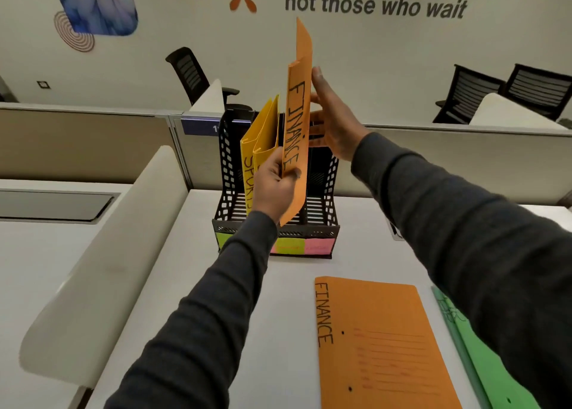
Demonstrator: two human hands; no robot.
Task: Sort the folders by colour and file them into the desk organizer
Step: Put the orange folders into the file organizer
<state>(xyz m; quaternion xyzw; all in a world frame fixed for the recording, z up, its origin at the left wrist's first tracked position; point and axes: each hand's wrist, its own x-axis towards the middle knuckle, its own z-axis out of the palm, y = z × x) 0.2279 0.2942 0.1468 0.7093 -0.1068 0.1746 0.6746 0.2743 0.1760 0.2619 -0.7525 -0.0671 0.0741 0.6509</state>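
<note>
White desk [278, 300] filled the lower half of my head feed, with a cubicle partition [77, 142] behind it, black office chairs [190, 74] beyond that, and a wall [374, 6] lettered "not those who wait".

At the far end of the desk stood the black mesh desk organizer [227, 161], its front rail carrying coloured sticky notes [320, 246]: green on the left, then yellow-green and pink. Two yellow folders [261, 130] stood upright in its left part, and the nearer one read "SPORTS" down its spine.

The left hand [274, 189] was clamped on the orange folder [298, 124], gripping the lower stretch of its near edge with the thumb across the front. That folder stood on end, marked "FINANCE", just right of the yellow pair and over the organizer's middle section. Its lower corner hung in front of the slats, and I could not tell whether it had entered a slot. The right hand [331, 124] lay flat against the folder's right face, fingers straight, curled round nothing.

Nearer to me, a second orange folder [380, 346], also marked "FINANCE", lay flat on the desk. A green folder [495, 371] lay just beside it on the right, partly covered by the right sleeve.
</note>
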